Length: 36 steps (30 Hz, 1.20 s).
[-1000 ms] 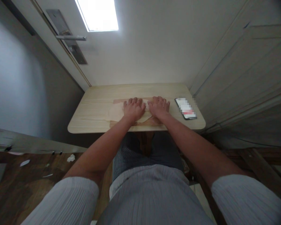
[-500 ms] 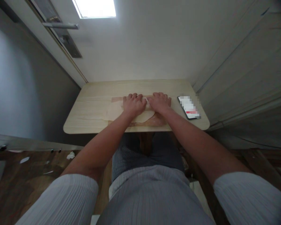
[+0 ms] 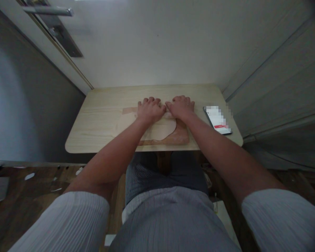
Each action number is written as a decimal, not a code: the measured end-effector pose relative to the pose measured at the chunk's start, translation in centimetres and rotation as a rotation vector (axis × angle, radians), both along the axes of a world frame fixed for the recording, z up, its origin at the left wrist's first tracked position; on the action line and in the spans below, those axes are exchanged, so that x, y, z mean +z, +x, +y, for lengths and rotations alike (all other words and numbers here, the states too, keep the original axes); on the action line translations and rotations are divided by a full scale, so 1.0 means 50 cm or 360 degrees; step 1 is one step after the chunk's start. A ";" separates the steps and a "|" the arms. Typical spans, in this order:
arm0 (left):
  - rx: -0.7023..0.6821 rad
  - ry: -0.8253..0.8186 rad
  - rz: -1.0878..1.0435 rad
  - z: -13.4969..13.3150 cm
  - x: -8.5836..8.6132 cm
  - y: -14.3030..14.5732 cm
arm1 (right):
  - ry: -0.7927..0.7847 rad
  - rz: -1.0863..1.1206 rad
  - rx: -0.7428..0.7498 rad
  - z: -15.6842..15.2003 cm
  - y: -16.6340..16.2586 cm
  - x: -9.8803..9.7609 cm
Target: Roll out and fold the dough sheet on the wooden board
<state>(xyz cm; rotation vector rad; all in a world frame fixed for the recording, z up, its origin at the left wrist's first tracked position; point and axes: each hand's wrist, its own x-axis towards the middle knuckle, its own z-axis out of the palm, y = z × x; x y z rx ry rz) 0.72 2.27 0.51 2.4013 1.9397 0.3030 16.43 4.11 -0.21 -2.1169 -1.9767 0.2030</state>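
Observation:
A thin, pale, dough-like sheet lies on a brown wooden board with a handle-like end strip on the left. Its far edge appears folded or rolled under my hands. Across the left part of that edge rests my left hand, palm down, with the fingers apart and bent over the far side. My right hand presses beside it in the same way, open, its thumb close to the left thumb. Both palms hide what lies beneath them.
The board lies on a light wooden table with rounded corners. A phone with a lit screen sits to the right of my right hand. Behind the table stands a white door with a metal handle. Paper scraps lie on the floor.
The view has tilted down slightly, so the door's bright window has nearly left the picture. Both hands stay on the sheet's far edge, and more of the board's right side shows.

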 end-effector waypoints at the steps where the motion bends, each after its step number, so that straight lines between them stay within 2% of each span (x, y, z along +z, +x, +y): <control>1: 0.0000 -0.0003 0.0003 0.007 0.000 0.000 | 0.0006 -0.0008 0.0003 0.006 0.000 -0.001; 12: 0.0083 -0.0118 -0.0037 0.077 0.002 0.007 | 0.0050 -0.0090 -0.0006 0.065 0.003 -0.006; 19: 0.0106 -0.0068 -0.0048 0.103 -0.003 0.006 | 0.0161 -0.0105 0.0003 0.091 0.008 -0.012; 28: 0.0091 -0.0040 -0.0016 0.089 0.000 0.006 | 0.0183 -0.0060 -0.0024 0.074 0.004 -0.009; 36: 0.0059 0.0019 -0.0022 0.045 0.005 0.006 | 0.0179 0.0000 -0.0064 0.034 0.000 -0.002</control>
